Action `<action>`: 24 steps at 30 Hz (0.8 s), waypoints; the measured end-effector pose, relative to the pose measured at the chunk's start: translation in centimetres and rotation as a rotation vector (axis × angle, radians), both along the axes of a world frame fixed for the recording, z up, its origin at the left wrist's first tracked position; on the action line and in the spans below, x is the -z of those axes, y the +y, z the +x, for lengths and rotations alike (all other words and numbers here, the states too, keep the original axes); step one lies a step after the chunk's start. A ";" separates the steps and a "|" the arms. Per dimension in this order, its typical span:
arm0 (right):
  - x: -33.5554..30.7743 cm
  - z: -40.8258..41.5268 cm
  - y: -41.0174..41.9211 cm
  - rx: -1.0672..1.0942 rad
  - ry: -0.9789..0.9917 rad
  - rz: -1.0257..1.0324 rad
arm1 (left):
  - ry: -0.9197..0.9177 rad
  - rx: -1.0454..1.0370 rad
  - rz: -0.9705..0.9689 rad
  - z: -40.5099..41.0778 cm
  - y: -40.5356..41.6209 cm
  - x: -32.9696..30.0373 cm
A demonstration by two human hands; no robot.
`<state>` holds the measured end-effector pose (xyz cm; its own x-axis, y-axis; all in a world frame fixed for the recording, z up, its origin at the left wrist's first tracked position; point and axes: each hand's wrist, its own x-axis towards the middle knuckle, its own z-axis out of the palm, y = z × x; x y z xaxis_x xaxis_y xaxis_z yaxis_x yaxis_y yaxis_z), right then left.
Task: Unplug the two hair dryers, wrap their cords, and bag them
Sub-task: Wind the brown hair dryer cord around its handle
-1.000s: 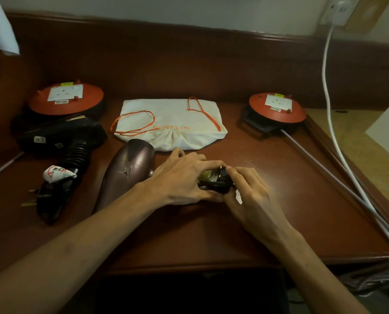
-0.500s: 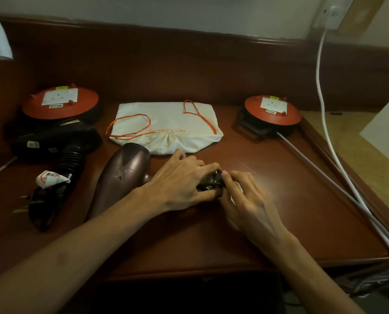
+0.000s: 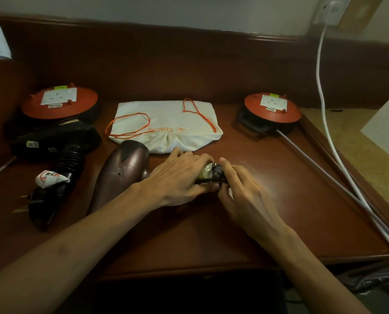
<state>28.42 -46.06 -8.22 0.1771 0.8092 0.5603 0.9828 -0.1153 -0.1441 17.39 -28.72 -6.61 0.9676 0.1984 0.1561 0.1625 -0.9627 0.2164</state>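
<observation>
Both hands meet near the middle of the dark red-brown wooden desk [image 3: 291, 200]. The left hand [image 3: 177, 177] curls over the handle end of the shiny brown-purple hair dryer [image 3: 121, 173], & the right hand [image 3: 241, 191] pinches the small black cord bundle w/ plug [image 3: 214, 174] right at that end. So I think the step is cord wrap on dryer no. 2, nearly done. The black hair dryer with the ribbed handle [image 3: 60, 148] lies by the left edge, its cord looks bunched & its plug prongs are free, so it seems done. Next move prob needs the plug tucked tight so the loops don't slip, then a hand free to open the white cloth bag with orange strings [image 3: 166, 125], which lies flat toward the back edge, mid desk. Writing: the bag has orange letters, upside down, can't read them. A white tag w/ a red mark [image 3: 50, 179] sits on the black dryer's cord, too small to read. Two round red cord reels [image 3: 60, 102] [image 3: 272, 107] sit at the back left & back right; their white socket labels are too tiny to read.
</observation>
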 end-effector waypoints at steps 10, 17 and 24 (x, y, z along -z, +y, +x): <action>-0.5 1.1 0.0 -0.113 0.022 -0.065 | 0.008 0.013 -0.022 -0.1 0.4 -0.3; -1.7 1.7 -0.3 -0.184 0.223 -0.094 | 0.024 0.030 -0.082 0.2 0.6 -0.5; -1.0 1.4 -0.2 -0.154 0.120 -0.093 | -0.037 0.053 -0.167 -0.2 0.5 -0.9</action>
<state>29.83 -46.24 -7.26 0.1078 0.8790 0.4645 0.9664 0.0171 -0.2566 17.22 -28.18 -5.75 0.9717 0.1731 0.1606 0.1011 -0.9198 0.3792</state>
